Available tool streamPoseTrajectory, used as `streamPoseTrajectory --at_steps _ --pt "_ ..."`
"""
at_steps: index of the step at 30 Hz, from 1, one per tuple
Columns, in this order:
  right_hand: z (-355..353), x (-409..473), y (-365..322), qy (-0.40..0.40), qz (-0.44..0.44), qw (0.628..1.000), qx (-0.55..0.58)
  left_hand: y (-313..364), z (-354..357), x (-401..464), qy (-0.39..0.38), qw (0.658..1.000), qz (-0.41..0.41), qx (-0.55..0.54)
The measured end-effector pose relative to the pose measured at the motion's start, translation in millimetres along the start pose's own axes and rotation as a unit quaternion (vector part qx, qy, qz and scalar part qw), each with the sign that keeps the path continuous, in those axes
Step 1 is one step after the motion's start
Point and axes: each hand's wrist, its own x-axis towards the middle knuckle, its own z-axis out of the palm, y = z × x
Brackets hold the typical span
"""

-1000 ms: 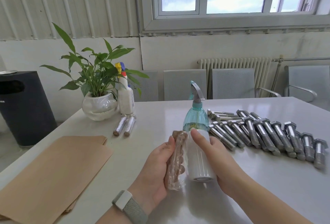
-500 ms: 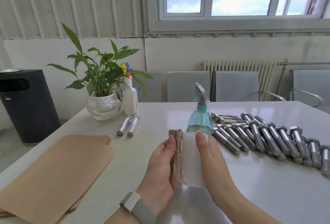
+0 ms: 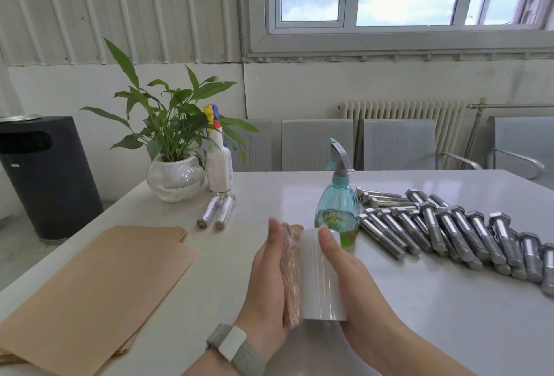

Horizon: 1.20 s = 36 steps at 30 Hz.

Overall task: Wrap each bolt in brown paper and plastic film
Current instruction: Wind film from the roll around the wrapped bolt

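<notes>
The white counter (image 3: 419, 300) carries everything, and the teal spray bottle (image 3: 338, 208) near its middle serves as the landmark. To the left of the bottle and nearer the person lies the stack of brown paper (image 3: 90, 291). To the right of the bottle the bare bolts (image 3: 449, 232) lie in a long overlapping row. To the left of the bottle and further back, two wrapped bolts (image 3: 216, 211) lie side by side in front of the potted plant (image 3: 174, 160).

Just in front of the bottle, held above the counter, is the work in hand. The right hand (image 3: 353, 279) grips the roll of plastic film (image 3: 322, 273), fingers curled round its far side with one fingertip over the top edge. The left hand (image 3: 266, 279) holds the paper-wrapped bolt (image 3: 291, 270) upright against the roll, fingers closed along its length; film already shines over the paper.

To do this well, I would keep the film taut between roll and bolt, turn the bolt rather than the roll, and overlap each pass so both ends are covered. The film will likely cling and wrinkle if slack, so steady tension matters, and a firm pinch stops the paper unrolling underneath
</notes>
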Motion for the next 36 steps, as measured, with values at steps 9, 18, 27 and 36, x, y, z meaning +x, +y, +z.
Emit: streamPoseTrajectory --at_steps 9,18,27,36 --pt "2.2 4.2 3.6 0.123 -0.039 0.985 -0.111 -10.9 -2.5 7.1 0.04 0.993 0.031 0.105" --pt "5.0 2.6 2.5 0.143 -0.106 0.97 -0.167 -8.9 0.0 11.5 0.095 0.988 0.063 0.108" --pt "6.1 1.9 4.3 0.19 -0.103 0.961 -0.169 -6.4 1.3 2.7 -0.025 0.995 -0.054 -0.08" --pt "-15.4 7.2 -12.0 0.024 -0.005 0.993 -0.113 -13.2 -7.3 12.8 -0.022 0.998 -0.01 0.062"
